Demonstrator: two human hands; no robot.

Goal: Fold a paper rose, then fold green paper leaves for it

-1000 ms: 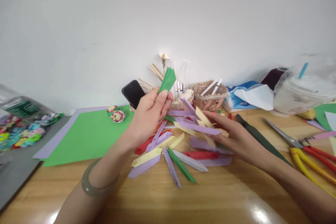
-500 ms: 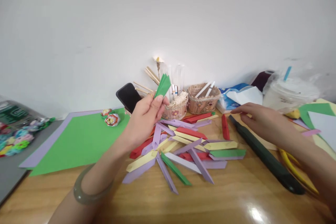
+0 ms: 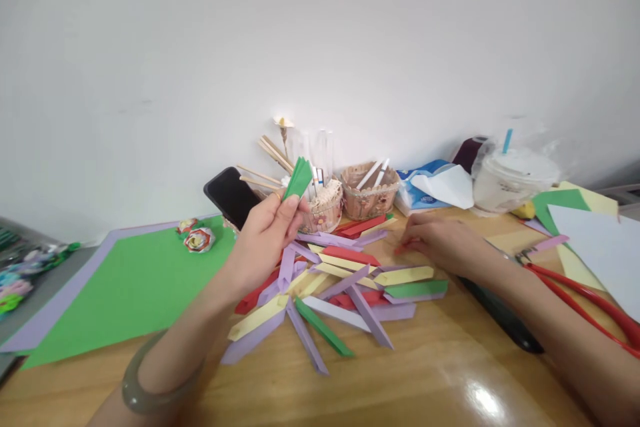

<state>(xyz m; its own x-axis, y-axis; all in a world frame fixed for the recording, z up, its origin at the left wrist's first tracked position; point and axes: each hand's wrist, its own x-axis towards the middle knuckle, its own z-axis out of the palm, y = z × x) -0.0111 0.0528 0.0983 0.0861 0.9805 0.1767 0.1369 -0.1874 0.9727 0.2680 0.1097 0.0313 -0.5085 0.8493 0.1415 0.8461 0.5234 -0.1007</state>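
Observation:
My left hand is closed around a small fan of green folded paper strips, held upright above the table. My right hand is low over the table at the right of the pile, fingers pinched together. A bit of red paper shows at its fingertips; the rest of that strip is hidden by the hand. Between the hands lies a loose pile of folded strips, among them a yellow strip, a purple strip, a red strip and a green strip.
Green paper lies at left with two paper rosettes. Behind stand a phone and two small baskets. At right are a tissue pack, a lidded cup, red-handled pliers and a dark long tool beneath my right forearm.
My right hand has come down and left to where a red strip lay, and its fingers have closed on it. My left hand still holds the green strips. The view has swung right.

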